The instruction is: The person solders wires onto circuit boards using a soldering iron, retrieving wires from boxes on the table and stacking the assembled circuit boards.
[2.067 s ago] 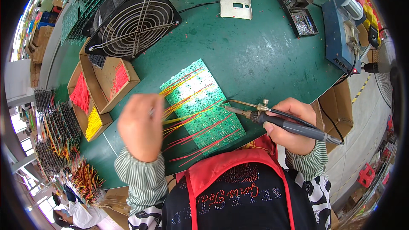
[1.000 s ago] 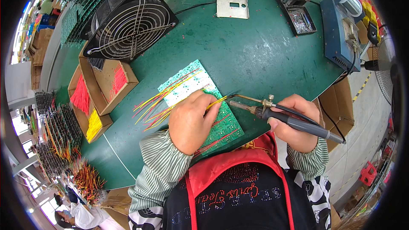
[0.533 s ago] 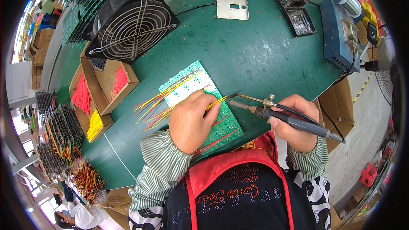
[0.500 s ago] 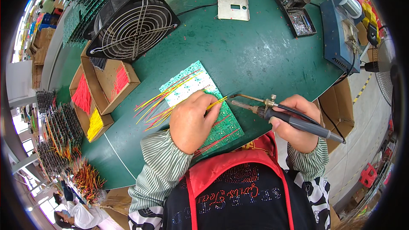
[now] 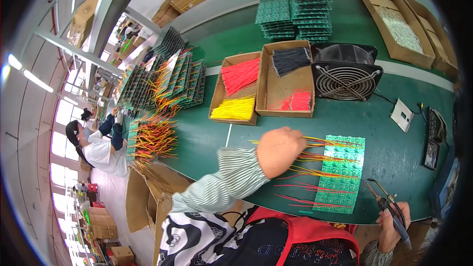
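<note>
A green circuit board panel (image 5: 337,181) lies on the green table, with several red and yellow wires (image 5: 314,171) fanning leftward from it in rows. My left hand (image 5: 280,151) is over the loose wire ends, left of the board's upper part. Its fingers are curled closed, and what they hold is hidden; a yellow wire end pokes out on the hand's left side. At the lower right, my right hand (image 5: 389,234) grips a soldering iron (image 5: 400,225) with a thin bent tube fixed alongside. The iron's tip points up and left, apart from the board.
Cardboard boxes hold red wires (image 5: 240,75), yellow wires (image 5: 233,109) and black wires (image 5: 290,61). A black fan (image 5: 347,80) stands beside them. Stacked boards (image 5: 309,7) are behind; wired boards (image 5: 152,138) pile up left, near another person (image 5: 101,143). A metal plate (image 5: 402,115) lies right.
The view has swung left, bringing the wire boxes and the other person further in. My left hand has moved off the board to its left; the soldering iron has drawn away from the wires.
</note>
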Available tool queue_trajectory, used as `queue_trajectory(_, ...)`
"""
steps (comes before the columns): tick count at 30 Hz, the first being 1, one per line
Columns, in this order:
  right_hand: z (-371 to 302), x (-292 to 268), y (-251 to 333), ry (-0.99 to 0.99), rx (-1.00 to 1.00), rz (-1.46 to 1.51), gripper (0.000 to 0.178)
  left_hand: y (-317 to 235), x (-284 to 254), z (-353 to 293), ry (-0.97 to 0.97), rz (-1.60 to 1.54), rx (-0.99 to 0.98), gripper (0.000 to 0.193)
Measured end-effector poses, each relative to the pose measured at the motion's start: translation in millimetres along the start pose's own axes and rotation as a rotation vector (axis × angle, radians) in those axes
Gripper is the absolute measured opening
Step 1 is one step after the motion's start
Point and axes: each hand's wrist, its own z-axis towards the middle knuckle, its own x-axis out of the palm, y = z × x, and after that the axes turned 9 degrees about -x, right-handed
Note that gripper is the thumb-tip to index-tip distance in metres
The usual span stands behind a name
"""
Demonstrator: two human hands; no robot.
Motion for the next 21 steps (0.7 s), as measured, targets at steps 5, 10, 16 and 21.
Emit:
queue_trajectory(5, 3.3, 5.8, -0.2, 0.037, -0.032, 0.015, 0.023, 31.2, -16.2, -34.0, 0.151, 0.522, -0.114, 0.014)
queue_trajectory(10, 1.2, 12.7, 6.1, 0.055, -0.049, 0.012, 0.024, 52.8, 12.3, -52.6, 0.226, 0.638, -0.203, 0.009)
queue_trajectory(16, -10.7, 10.9, 8.1, 0.058, -0.079, -0.003, 0.026, 44.1, -12.7, -47.5, 0.104, 0.454, -0.197, 0.008)
queue_trajectory(21, -25.0, 9.5, 25.9, 0.049, 0.026, 0.073, 0.021, -8.8, -10.1, -41.3, 0.026, -0.276, -0.008, 0.013)
